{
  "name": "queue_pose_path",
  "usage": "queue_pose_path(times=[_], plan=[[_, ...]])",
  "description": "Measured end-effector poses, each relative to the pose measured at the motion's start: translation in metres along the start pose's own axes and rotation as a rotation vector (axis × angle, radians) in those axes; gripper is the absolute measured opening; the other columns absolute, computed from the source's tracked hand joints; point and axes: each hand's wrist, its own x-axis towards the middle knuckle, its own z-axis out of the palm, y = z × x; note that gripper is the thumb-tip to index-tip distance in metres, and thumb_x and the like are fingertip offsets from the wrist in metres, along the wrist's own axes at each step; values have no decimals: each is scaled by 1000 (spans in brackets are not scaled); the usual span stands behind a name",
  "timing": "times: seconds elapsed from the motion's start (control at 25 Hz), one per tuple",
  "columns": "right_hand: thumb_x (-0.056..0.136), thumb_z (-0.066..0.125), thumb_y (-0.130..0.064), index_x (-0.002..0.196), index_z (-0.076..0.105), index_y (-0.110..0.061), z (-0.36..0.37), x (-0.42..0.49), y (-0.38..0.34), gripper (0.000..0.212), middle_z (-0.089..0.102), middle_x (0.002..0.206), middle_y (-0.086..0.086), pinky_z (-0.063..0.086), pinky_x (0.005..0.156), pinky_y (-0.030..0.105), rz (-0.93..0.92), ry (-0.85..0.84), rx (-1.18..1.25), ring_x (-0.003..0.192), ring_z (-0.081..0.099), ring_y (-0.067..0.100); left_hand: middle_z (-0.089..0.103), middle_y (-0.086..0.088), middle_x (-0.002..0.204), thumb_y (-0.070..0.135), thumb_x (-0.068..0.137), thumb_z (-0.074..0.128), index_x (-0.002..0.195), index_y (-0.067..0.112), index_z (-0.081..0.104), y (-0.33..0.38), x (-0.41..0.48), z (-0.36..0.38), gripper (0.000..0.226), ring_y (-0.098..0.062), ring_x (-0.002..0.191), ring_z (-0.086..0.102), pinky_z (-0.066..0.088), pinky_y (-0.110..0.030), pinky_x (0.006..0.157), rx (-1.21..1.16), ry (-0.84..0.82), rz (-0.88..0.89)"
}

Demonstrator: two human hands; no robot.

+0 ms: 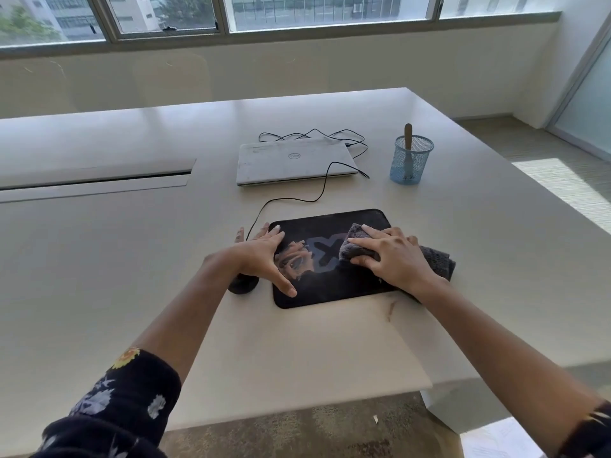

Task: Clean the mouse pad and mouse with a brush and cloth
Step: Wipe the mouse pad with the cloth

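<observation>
Hands lie flat, gripping nothing: left hand splayed on the black printed pad's edge, right hand pressing a bunched grey cloth onto it, dark mouse just beside.

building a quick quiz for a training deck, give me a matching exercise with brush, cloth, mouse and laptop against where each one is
Things
1. brush
2. cloth
3. mouse
4. laptop

Places
a. on the table, just left of the mouse pad
b. standing in the blue mesh cup
c. closed, beyond the mouse pad
d. under the right hand, on the mouse pad

Pairs: 1-b, 2-d, 3-a, 4-c
</observation>
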Motion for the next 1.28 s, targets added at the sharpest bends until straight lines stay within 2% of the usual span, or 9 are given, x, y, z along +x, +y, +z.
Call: queue_pose_path(times=[0.28, 0.4, 0.48, 0.64, 0.76, 0.88, 1.08, 1.2, 1.28], plan=[[92, 58, -47, 130, 58, -42, -17, -3, 30, 38, 50, 146, -6, 40, 101, 46, 73, 66, 86, 122, 48, 31, -16, 10, 161, 79, 43, 76, 155, 23, -7, 14, 11, -7, 150, -7, 142, -29, -24, -52, 112, 44, -53, 5], [91, 62, -42, 127, 62, -38, -29, 13, 14, 35, 59, 138, -8, 41, 104, 47, 0, 141, 305, 121, 56, 29, -18, 11, 161, 77, 42, 78, 154, 24, -9, 11, 11, -13, 152, -8, 142, -29, -23, -51, 112, 50, -80, -16], [90, 63, -41, 127, 62, -35, -33, 32, -10, 37, 61, 135, -8, 41, 105, 46, -94, 160, 360, 121, 58, 26, -19, 11, 161, 75, 45, 80, 154, 24, -11, 8, 11, -17, 151, -9, 142, -31, -25, -48, 110, 51, -73, -22], [96, 57, -37, 132, 60, -26, -11, 63, -63, 38, 58, 139, 1, 35, 111, 40, -130, 31, 407, 134, 47, 22, -19, 11, 161, 73, 48, 80, 154, 25, -11, 8, 12, -21, 148, -11, 141, -33, -25, -50, 110, 82, -86, -28], [101, 45, -38, 143, 47, -16, 9, 69, -79, 47, 39, 154, 5, 17, 119, 37, -69, -94, 367, 147, 27, 19, -19, 13, 160, 75, 48, 78, 154, 26, -13, 8, 15, -20, 148, -11, 141, -34, -26, -51, 110, 98, -98, -27], [98, 48, -38, 151, 30, -13, 10, 71, -75, 62, 21, 162, 4, 6, 120, 32, -76, -215, 348, 150, 13, 15, -19, 13, 160, 75, 47, 78, 154, 26, -13, 3, 16, -19, 149, -10, 140, -34, -27, -51, 110, 84, -90, -12], [98, 47, -16, 143, 46, -16, 9, 70, -78, 45, 37, 155, 2, 22, 119, 33, -70, -82, 386, 146, 29, 17, -18, 17, 160, 77, 43, 78, 154, 28, -12, -5, 20, -11, 151, -4, 138, -35, -29, -47, 109, 48, -47, 25], [98, 46, -17, 145, 44, -18, 15, 67, -95, 46, 36, 156, 2, 22, 120, 34, -105, -112, 391, 147, 28, 18, -18, 19, 159, 78, 39, 78, 153, 34, -12, -9, 24, -9, 152, -3, 137, -36, -30, -46, 109, 22, -33, 46], [98, 46, -27, 148, 40, -18, 17, 64, -103, 51, 32, 158, 2, 17, 119, 35, -118, -163, 348, 148, 24, 20, -18, 20, 159, 80, 36, 77, 152, 39, -11, -11, 26, -8, 152, -4, 138, -35, -30, -47, 109, 11, -23, 64]])
